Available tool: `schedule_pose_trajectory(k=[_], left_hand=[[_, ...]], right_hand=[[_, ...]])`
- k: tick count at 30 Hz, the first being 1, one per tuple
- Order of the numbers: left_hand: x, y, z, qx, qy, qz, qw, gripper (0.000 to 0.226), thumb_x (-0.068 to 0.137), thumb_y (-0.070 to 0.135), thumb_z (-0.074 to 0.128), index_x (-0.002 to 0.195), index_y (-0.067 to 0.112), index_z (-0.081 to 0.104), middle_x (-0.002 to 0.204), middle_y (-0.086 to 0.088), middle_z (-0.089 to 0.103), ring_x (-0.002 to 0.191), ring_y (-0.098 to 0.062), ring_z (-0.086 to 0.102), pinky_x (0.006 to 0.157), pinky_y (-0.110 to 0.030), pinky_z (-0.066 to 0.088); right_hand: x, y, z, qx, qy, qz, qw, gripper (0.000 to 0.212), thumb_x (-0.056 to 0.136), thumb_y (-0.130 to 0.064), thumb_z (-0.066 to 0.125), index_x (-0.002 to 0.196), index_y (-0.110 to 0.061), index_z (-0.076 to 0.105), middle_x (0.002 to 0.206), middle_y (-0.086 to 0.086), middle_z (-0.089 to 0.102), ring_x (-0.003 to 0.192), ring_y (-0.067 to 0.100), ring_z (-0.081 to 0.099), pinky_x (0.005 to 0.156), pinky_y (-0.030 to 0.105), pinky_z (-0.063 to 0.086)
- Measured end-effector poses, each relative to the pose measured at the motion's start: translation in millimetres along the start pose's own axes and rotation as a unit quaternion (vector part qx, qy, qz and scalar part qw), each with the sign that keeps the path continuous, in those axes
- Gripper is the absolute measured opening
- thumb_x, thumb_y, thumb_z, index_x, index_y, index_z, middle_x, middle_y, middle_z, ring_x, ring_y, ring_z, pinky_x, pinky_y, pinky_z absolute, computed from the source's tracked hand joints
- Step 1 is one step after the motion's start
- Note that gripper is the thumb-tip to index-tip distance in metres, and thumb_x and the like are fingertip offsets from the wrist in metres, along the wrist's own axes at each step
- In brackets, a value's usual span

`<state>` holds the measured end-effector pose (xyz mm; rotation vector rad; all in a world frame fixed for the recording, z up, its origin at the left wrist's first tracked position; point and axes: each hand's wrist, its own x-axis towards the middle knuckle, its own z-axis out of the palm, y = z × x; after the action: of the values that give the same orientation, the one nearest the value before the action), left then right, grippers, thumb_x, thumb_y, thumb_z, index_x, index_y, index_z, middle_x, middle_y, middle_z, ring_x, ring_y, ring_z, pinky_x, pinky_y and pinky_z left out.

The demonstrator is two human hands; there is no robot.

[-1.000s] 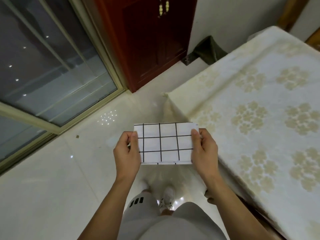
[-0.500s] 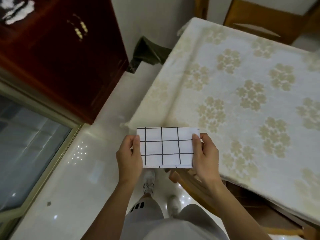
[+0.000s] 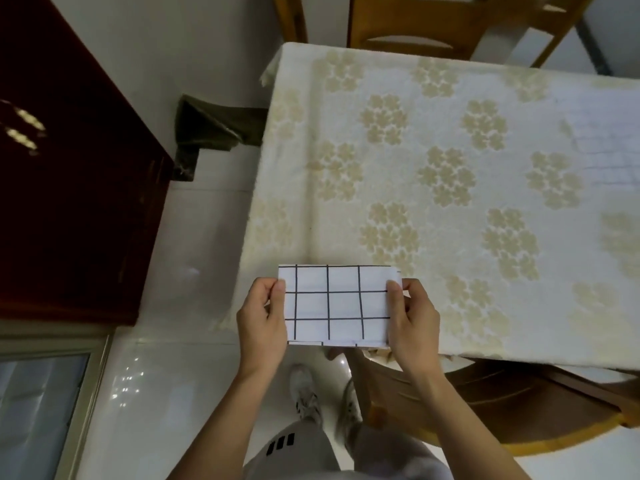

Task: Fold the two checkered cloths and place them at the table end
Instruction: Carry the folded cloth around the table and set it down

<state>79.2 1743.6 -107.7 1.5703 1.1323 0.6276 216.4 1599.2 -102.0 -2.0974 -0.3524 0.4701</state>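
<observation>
The folded checkered cloth point(image 3: 337, 303) was a compact white rectangle with a black grid, held level in the air over the near left corner of the table point(image 3: 450, 202), its far edge above the tabletop and its near edge above the floor. The left hand point(image 3: 261, 320) pinched its left short edge, thumb on top and fingers curled beneath; the right hand point(image 3: 414, 323) pinched the right short edge the same way, so both were closed on the cloth and carried nothing else. The layers looked squared, though a sliver of a lower layer peeked out along the near edge. No second checkered cloth could be picked out with certainty (a faint grid on the far right of the tabletop may only have been a reflection). The step in hand seemed to be setting this bundle down at the table end: best done by keeping both pinches until the cloth lay flat on the floral tablecloth point(image 3: 391, 157), lowering it level so the layers did not slide, then pressing the top lightly before letting go. A wooden chair point(image 3: 485, 403) was tucked under the near side, another chair point(image 3: 408, 29) stood at the far side, and a dark red cabinet point(image 3: 69, 202) was at the left.
</observation>
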Motion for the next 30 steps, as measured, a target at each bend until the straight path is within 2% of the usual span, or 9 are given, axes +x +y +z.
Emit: schedule_pose_trajectory(k=[4, 8, 12, 16, 22, 24, 27, 30], left_hand=[[26.5, -13.2, 7.1, 0.025, -0.036, 0.006, 0.999, 0.018, 0.101, 0.022, 0.053, 0.084, 0.017, 0.058, 0.07, 0.0, 0.056, 0.062, -0.006, 0.044, 0.059, -0.019, 0.038], [47.2, -19.7, 19.5, 0.042, -0.049, -0.014, 0.998, 0.015, 0.1, 0.021, 0.056, 0.087, 0.016, 0.062, 0.078, 0.003, 0.063, 0.067, -0.005, 0.051, 0.064, -0.011, 0.042], [68.5, -30.9, 28.8, 0.055, -0.062, -0.049, 0.995, 0.013, 0.099, 0.023, 0.059, 0.092, 0.013, 0.065, 0.085, 0.004, 0.067, 0.078, -0.007, 0.058, 0.07, -0.009, 0.044], [89.9, -40.5, 42.2, 0.098, -0.065, -0.054, 0.992, 0.014, 0.098, 0.022, 0.06, 0.087, 0.013, 0.061, 0.079, 0.001, 0.064, 0.071, -0.009, 0.054, 0.063, -0.01, 0.041], [120.4, -47.5, 63.7, 0.173, -0.047, -0.049, 0.983, 0.018, 0.098, 0.022, 0.06, 0.087, 0.008, 0.06, 0.071, 0.005, 0.058, 0.064, -0.008, 0.05, 0.056, -0.009, 0.038], [129.5, -50.2, 68.8, 0.202, -0.041, -0.047, 0.977, 0.018, 0.097, 0.024, 0.06, 0.087, 0.009, 0.06, 0.07, 0.006, 0.057, 0.066, -0.014, 0.052, 0.058, -0.017, 0.038], [138.3, -56.6, 73.1, 0.272, -0.031, -0.028, 0.961, 0.018, 0.097, 0.029, 0.06, 0.085, 0.016, 0.06, 0.075, 0.007, 0.061, 0.076, -0.021, 0.057, 0.075, -0.034, 0.037], [140.9, -61.4, 75.3, 0.357, -0.024, 0.014, 0.934, 0.02, 0.097, 0.032, 0.059, 0.081, 0.02, 0.058, 0.079, 0.006, 0.064, 0.082, -0.021, 0.056, 0.078, -0.037, 0.025]], right_hand=[[18.0, 3.2, 7.1, -0.004, 0.014, 0.019, 1.0, 0.017, 0.103, -0.039, 0.044, 0.089, -0.032, 0.05, 0.069, -0.001, 0.065, 0.06, 0.007, 0.062, 0.047, 0.022, 0.043], [43.0, 15.5, 15.9, -0.042, 0.01, 0.033, 0.999, 0.023, 0.103, -0.042, 0.042, 0.097, -0.023, 0.051, 0.071, 0.0, 0.068, 0.062, 0.013, 0.064, 0.053, 0.038, 0.048], [65.8, 29.2, 26.5, -0.063, -0.002, 0.043, 0.997, 0.027, 0.104, -0.04, 0.043, 0.095, -0.016, 0.052, 0.076, 0.002, 0.067, 0.066, 0.02, 0.063, 0.057, 0.041, 0.048], [86.4, 40.9, 35.6, -0.083, -0.021, 0.064, 0.994, 0.03, 0.104, -0.036, 0.044, 0.093, -0.01, 0.053, 0.072, -0.002, 0.058, 0.064, 0.017, 0.054, 0.055, 0.029, 0.04], [116.9, 50.0, 47.6, -0.135, -0.031, 0.084, 0.987, 0.027, 0.105, -0.037, 0.042, 0.097, -0.014, 0.053, 0.075, -0.004, 0.056, 0.066, 0.012, 0.052, 0.053, 0.027, 0.037], [125.9, 50.3, 51.7, -0.144, -0.027, 0.086, 0.985, 0.028, 0.104, -0.037, 0.043, 0.095, -0.013, 0.054, 0.076, -0.003, 0.056, 0.069, 0.017, 0.052, 0.055, 0.033, 0.037], [136.7, 56.5, 56.8, -0.174, -0.022, 0.082, 0.981, 0.032, 0.102, -0.036, 0.048, 0.09, -0.009, 0.059, 0.084, 0.003, 0.057, 0.079, 0.023, 0.055, 0.066, 0.036, 0.042], [142.3, 62.0, 58.5, -0.213, -0.014, 0.084, 0.973, 0.032, 0.099, -0.037, 0.055, 0.087, -0.009, 0.061, 0.09, 0.003, 0.051, 0.087, 0.026, 0.052, 0.077, 0.039, 0.045]])
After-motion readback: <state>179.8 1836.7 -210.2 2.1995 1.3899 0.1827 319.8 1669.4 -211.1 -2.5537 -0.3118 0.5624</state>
